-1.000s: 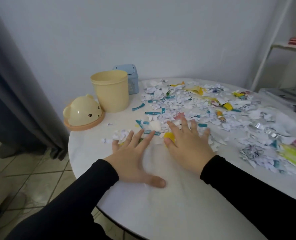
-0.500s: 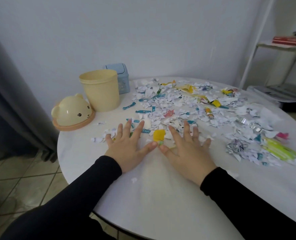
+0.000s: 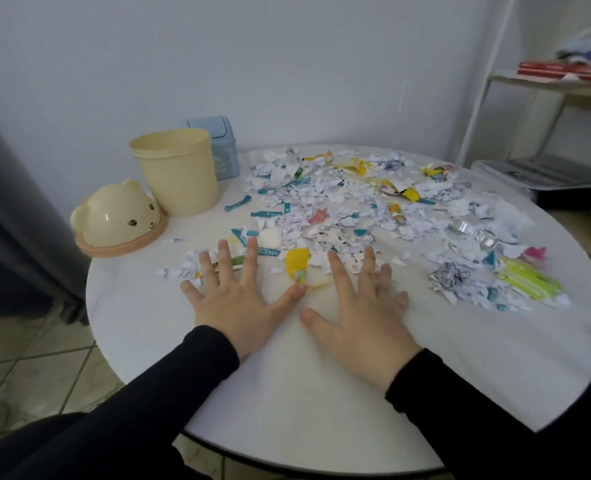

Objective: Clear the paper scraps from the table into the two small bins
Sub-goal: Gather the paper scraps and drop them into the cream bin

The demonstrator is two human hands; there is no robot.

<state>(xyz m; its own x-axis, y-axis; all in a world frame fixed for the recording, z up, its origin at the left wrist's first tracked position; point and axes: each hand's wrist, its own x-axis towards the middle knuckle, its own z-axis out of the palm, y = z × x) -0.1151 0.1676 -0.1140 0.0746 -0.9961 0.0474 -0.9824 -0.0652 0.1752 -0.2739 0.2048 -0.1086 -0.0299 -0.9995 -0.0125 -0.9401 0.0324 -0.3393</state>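
Both hands are lying flat on the table (image 3: 287,393), palms down, fingers spread wide and holding nothing. The left hand (image 3: 233,303) is reaching into scraps near the left edge, its fingertips (image 3: 251,244) touching small white pieces. The right hand (image 3: 359,317) is resting beside it, fingers at the near fringe of the scraps (image 3: 356,209), which are covering the table's middle and right side. A yellow scrap (image 3: 297,261) is lying between the hands. At the far left edge, the cream bin (image 3: 178,173) is standing open, its bear lid (image 3: 120,216) lying beside it, the blue bin (image 3: 223,147) just behind.

Round white table (image 3: 287,393) bears paper scraps (image 3: 356,209), two bins, bear lid.
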